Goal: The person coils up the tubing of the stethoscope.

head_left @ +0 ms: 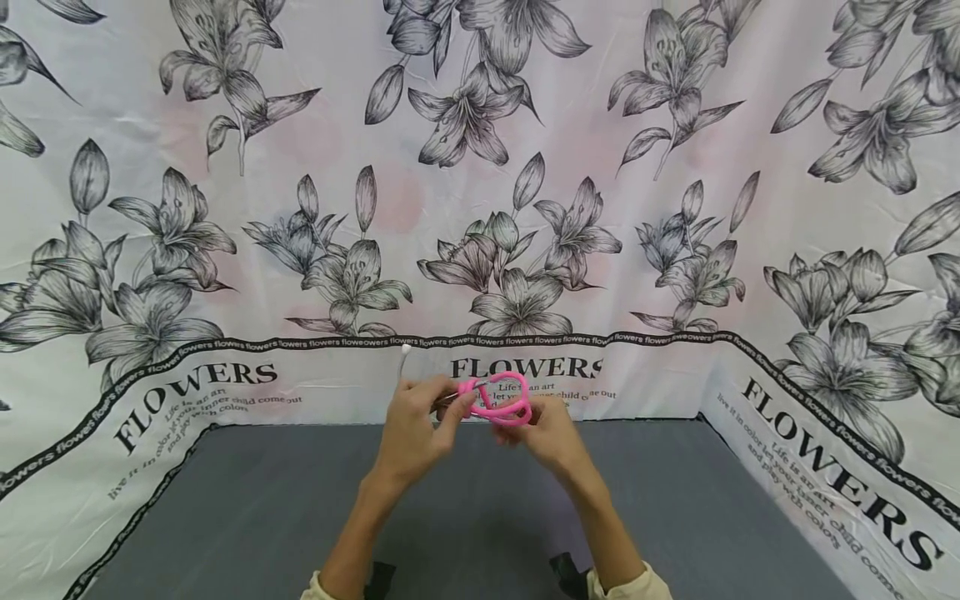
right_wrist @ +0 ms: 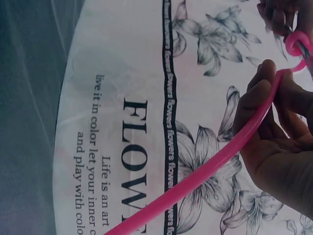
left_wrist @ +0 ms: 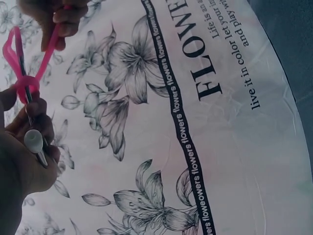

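A stethoscope with pink tubing (head_left: 512, 408) and metal ear tubes is held up between both hands, above the far part of the table. My left hand (head_left: 417, 423) grips the ear tubes just beside a coil of tubing (left_wrist: 28, 88) wound round the metal. One white ear tip (left_wrist: 33, 141) sticks out past that hand. My right hand (head_left: 553, 435) pinches the tubing between thumb and fingers. In the right wrist view, a long run of tubing (right_wrist: 186, 183) trails from this hand toward the lower left. The chest piece cannot be seen.
A dark grey table surface (head_left: 480, 508) lies under the hands. White cloth (head_left: 337, 379) with black flower prints and lettering rises behind it and along both sides. Black bands (head_left: 380, 578) sit at the wrists, near pale sleeves (head_left: 630, 583).
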{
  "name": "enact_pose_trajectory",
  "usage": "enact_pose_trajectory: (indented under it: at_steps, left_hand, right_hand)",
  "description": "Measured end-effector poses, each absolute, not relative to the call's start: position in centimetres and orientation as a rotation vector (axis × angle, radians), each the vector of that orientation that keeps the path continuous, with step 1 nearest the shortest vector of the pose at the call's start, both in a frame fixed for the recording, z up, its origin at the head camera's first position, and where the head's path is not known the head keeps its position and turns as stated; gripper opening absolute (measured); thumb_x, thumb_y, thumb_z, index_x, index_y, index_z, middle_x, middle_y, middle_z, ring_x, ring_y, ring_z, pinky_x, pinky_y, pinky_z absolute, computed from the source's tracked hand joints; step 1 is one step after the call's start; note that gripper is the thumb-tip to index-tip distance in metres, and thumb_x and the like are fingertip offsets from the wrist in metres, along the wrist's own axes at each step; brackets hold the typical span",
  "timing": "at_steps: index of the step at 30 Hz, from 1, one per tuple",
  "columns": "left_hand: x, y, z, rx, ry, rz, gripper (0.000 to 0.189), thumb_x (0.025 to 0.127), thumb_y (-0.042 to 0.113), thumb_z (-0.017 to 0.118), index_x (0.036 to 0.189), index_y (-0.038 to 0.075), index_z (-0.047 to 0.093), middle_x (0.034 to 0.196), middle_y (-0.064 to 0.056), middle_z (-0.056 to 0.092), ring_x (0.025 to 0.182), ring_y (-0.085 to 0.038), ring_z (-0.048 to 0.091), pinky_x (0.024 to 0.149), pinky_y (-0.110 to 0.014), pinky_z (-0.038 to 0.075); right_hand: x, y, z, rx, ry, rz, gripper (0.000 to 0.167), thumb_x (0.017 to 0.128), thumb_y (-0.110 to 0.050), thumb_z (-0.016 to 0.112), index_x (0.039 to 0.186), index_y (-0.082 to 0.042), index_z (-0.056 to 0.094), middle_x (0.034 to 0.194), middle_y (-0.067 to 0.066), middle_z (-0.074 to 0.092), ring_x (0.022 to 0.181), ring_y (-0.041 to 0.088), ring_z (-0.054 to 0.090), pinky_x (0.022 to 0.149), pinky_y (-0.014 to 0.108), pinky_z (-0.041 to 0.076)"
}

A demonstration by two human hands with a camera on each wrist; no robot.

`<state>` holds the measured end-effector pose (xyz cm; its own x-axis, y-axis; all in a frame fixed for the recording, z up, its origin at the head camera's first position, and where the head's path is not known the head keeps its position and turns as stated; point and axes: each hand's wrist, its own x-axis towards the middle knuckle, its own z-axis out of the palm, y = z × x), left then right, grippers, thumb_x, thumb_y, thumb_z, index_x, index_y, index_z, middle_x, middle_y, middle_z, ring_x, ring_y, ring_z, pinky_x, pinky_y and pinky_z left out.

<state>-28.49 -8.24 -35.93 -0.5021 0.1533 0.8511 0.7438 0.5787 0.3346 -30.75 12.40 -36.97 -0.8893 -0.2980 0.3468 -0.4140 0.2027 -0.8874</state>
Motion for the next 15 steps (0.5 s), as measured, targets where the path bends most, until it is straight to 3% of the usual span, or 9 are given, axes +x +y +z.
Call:
enact_pose_trajectory:
  at_steps: [6,15]
  left_hand:
    - [-28.6,-8.0,-36.0,-0.596,-1.971,-0.954,0.007,0.094,0.016,0.077,0.093,0.010,0.075,0.068,0.005,0.072,0.061,-0.001,0.053,0.079,-0.032,0.035]
    - [-28.8,-7.7,-36.3,-0.467,-1.937,-0.962,0.013,0.094,0.020,0.077,0.091,0.007,0.076,0.066,0.000,0.072,0.060,-0.008,0.057,0.077,-0.034,0.036]
  right_hand:
    - [-30.2,11.6,-37.2,0.926,-2.288,1.823,0.017,0.101,-0.009,0.068,0.101,0.007,0.074,0.080,0.030,0.070,0.065,0.012,0.068,0.065,0.027,0.057]
    - [-29.6,9.9,-37.1,0.938,-2.287,1.890,0.023,0.103,-0.012,0.066,0.100,0.009,0.074,0.083,0.032,0.071,0.063,0.010,0.068,0.063,0.025,0.056]
